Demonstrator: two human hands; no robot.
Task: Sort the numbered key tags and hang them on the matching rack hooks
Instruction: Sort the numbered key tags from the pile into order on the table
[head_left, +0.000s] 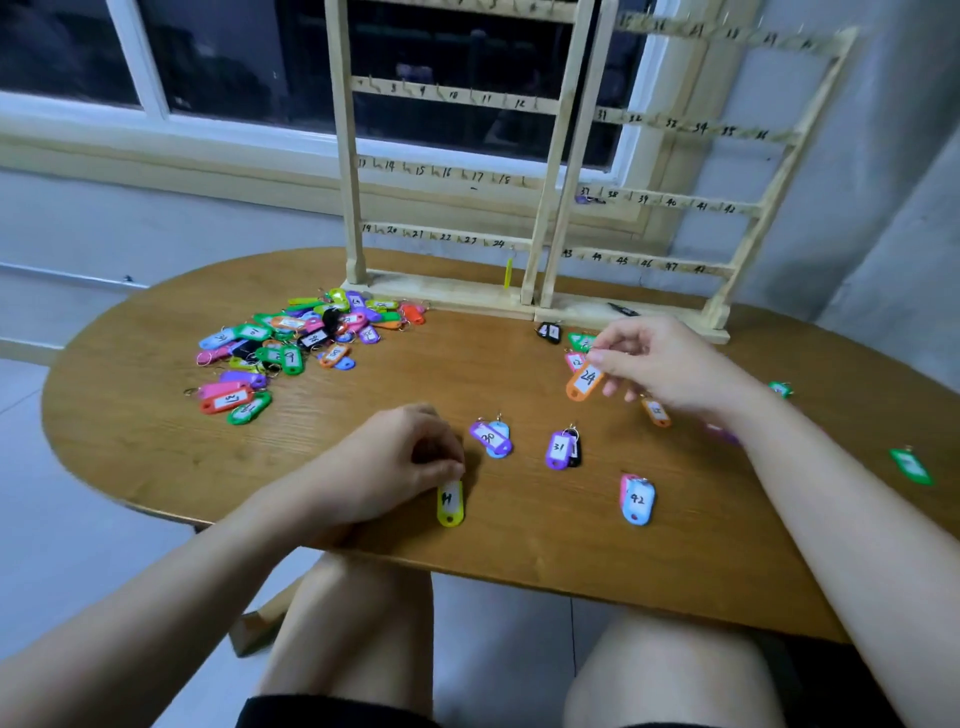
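Currently: right hand (670, 364) pinches orange tag 24 (584, 382), centre-right; left hand (395, 462) pinches yellow tag (450, 503), lower centre. Advice: carry 24 by its ring to hook 24 (511, 248), rack (447, 171), upper centre.

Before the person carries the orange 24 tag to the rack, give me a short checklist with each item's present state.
1. Tag held firmly: ok. The right hand pinches the orange 24 tag at its ring end, above the table.
2. Number readable: ok, 24 faces the camera.
3. Target hook found: ok. The 24 label sits at the right end of the left rack's bottom rail.
4. Hook free: cannot tell. A yellow tag hangs just below it.
5. Left hand out of the way: ok. It pinches the yellow tag on the table, nearer the person.
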